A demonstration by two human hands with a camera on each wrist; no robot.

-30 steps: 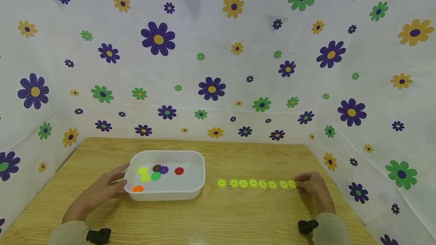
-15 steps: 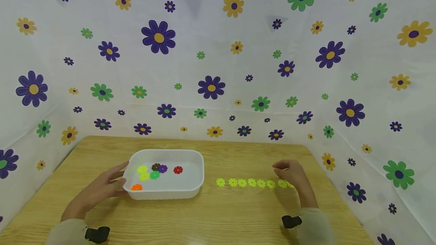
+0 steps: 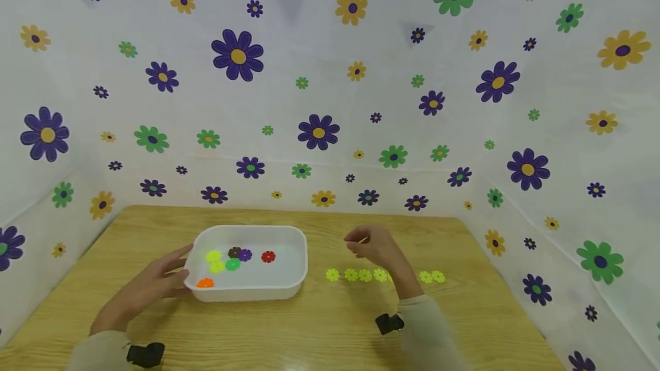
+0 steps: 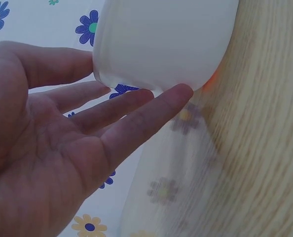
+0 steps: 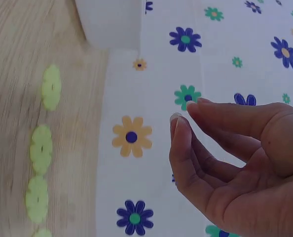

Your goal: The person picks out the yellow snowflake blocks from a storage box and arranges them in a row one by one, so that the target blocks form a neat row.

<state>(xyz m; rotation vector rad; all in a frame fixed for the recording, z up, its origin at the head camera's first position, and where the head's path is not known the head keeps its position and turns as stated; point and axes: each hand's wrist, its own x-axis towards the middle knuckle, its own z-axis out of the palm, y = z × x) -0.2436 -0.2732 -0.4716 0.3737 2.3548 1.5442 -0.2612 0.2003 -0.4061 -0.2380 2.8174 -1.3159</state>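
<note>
A white plastic tray (image 3: 246, 294) stands on the table. My left hand (image 3: 149, 286) touches its left end with extended fingers (image 4: 136, 116) spread along the wall. Several flower-shaped plastic discs lie inside: yellow (image 3: 213, 256), green (image 3: 233, 264), brown (image 3: 234, 252), purple (image 3: 245, 255), red (image 3: 268, 256) and orange (image 3: 205, 283). Right of the tray, several yellow-green discs (image 3: 365, 275) form a row. Over this row is my right hand (image 3: 378, 246), loosely bent, with nothing between thumb and fingertips in the right wrist view. My right wrist hides part of the row in the head view.
The wooden table (image 3: 289, 334) meets white cloth walls (image 3: 278, 102) printed with flowers at its back and sides. A black wrist strap piece (image 3: 146, 354) shows on the left sleeve, and another black piece (image 3: 389, 323) on the right.
My right hand has left the disc at the row's right end and moved left, towards the tray. That disc now lies uncovered. My left hand stays at the tray.
</note>
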